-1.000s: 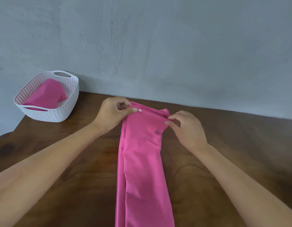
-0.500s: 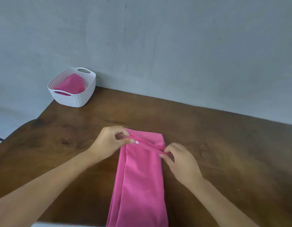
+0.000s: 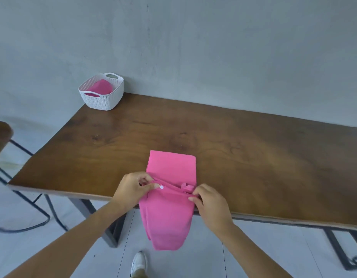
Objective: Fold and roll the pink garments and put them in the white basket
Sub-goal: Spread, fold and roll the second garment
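Pink garment (image 3: 169, 213) pinched along one raised edge by both sets of fingers (image 3: 151, 185): left hand (image 3: 131, 189) closed narrow on the left corner, right hand (image 3: 209, 203) curled onto the right corner, edge stretched between them. It lies in a long narrow strip across the near edge of the bench (image 3: 253, 157), far end flat on the wood, near end hanging toward the floor. White basket (image 3: 102, 99) stands well apart at the far left corner against the wall, with a second pink piece (image 3: 101, 88) inside.
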